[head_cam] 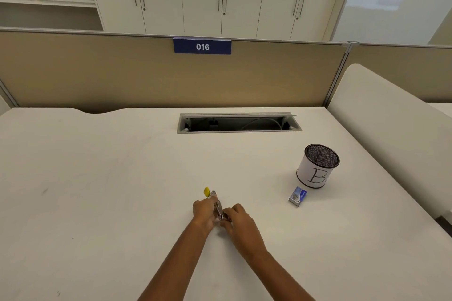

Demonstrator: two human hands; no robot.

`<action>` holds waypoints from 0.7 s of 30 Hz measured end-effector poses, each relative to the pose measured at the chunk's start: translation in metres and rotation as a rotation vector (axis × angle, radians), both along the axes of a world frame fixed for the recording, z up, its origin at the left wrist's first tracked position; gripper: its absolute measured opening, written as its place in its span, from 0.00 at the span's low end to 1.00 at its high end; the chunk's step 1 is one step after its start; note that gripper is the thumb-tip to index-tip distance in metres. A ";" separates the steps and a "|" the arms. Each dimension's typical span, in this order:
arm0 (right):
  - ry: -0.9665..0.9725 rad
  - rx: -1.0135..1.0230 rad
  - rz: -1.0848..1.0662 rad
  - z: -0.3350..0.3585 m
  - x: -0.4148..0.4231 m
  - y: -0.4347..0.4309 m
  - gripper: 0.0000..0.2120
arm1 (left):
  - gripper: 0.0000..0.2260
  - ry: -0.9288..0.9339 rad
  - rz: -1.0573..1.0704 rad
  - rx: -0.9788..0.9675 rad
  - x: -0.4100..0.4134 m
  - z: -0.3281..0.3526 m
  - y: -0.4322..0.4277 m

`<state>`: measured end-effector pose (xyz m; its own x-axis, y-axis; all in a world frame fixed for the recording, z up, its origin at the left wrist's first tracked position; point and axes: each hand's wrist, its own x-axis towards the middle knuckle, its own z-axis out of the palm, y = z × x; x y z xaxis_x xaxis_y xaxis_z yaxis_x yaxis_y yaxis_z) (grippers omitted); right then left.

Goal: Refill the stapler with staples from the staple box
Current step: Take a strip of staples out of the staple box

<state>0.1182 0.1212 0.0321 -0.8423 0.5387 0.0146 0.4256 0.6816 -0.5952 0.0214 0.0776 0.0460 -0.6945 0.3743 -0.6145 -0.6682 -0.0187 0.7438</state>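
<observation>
A small metal stapler [218,208] with a yellow end [206,192] lies on the white desk, held between both hands. My left hand [203,212] grips its left side, with the yellow end sticking out beyond the fingers. My right hand [238,221] pinches the near end of the stapler. Whether staples are inside is hidden by the fingers. The blue staple box [298,196] lies apart on the desk to the right, near a pen cup.
A mesh pen cup [318,166] labelled "B" stands right of centre, behind the staple box. An open cable slot [239,123] sits at the desk's back. A beige partition with a "016" sign [202,46] rises behind. A rounded white divider [391,129] borders the right.
</observation>
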 end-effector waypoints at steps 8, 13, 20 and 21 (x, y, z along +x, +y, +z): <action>0.139 -0.177 -0.124 0.006 0.002 0.011 0.08 | 0.11 0.155 0.110 -0.150 -0.014 -0.005 -0.005; 0.195 -0.335 -0.172 0.007 0.006 0.016 0.06 | 0.09 0.114 0.111 -0.109 -0.012 -0.004 -0.005; 0.283 -0.544 -0.323 0.006 0.007 0.026 0.09 | 0.12 0.101 0.091 -0.106 -0.010 -0.001 -0.002; 0.337 -0.598 -0.370 0.007 0.006 0.028 0.09 | 0.11 0.103 0.087 -0.107 -0.009 0.000 -0.002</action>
